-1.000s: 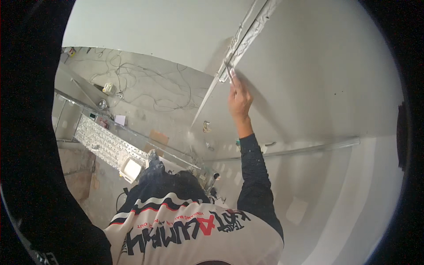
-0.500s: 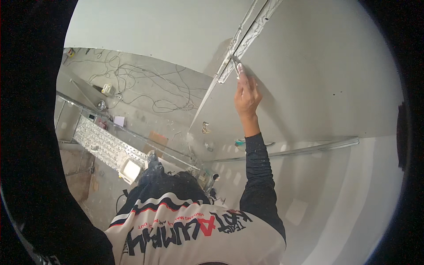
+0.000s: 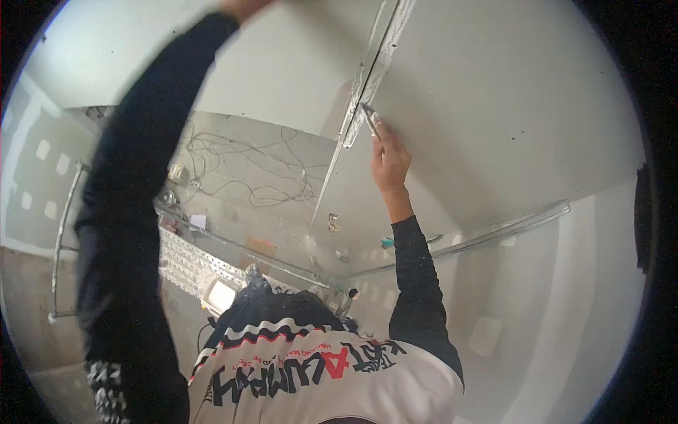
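Observation:
My right hand [image 3: 388, 157] is closed on a thin scraper [image 3: 369, 113], a metal tool smeared with white compound, its tip at a narrow vertical-running joint [image 3: 353, 120] between pale boards. Rough white compound and a strip line this seam. My left hand [image 3: 244, 8] reaches up to the top edge of the view at the pale board [image 3: 296, 63], mostly cut off, so its fingers are hidden; its dark sleeve crosses the whole left side.
A perforated metal walkway [image 3: 183, 261] with a white container [image 3: 219, 295] lies below me, beside a rail [image 3: 65, 240]. Tangled cables [image 3: 247, 180] cover the grey floor beyond. Another seam strip [image 3: 494, 234] runs low on the right, near patched boards [image 3: 487, 336].
My left arm has risen across the left side to the top edge. My right hand has shifted slightly, still at the joint with the scraper. The view has tilted a little.

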Available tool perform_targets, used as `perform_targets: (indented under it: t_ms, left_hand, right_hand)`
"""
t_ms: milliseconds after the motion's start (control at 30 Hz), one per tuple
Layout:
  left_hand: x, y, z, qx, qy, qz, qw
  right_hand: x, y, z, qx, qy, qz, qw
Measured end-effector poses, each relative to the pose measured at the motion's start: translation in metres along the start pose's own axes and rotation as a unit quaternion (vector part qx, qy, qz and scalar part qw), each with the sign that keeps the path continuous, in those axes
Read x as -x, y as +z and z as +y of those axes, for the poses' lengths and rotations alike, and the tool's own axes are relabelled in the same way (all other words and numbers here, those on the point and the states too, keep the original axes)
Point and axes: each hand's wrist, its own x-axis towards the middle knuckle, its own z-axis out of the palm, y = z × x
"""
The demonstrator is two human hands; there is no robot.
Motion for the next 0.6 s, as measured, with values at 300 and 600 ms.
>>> perform_targets:
  t_ms: [300, 600]
  left_hand:
    - [0.114, 0.005, 0.064, 0.078, -0.092, -0.113, 0.986]
    - [0.136, 0.01, 0.075, 0.092, -0.09, -0.128, 0.983]
  right_hand:
    - [0.038, 0.008, -0.005, -0.042, 0.001, -0.011, 0.999]
    - [0.023, 0.017, -0.006, -0.074, -0.034, 0.053, 0.995]
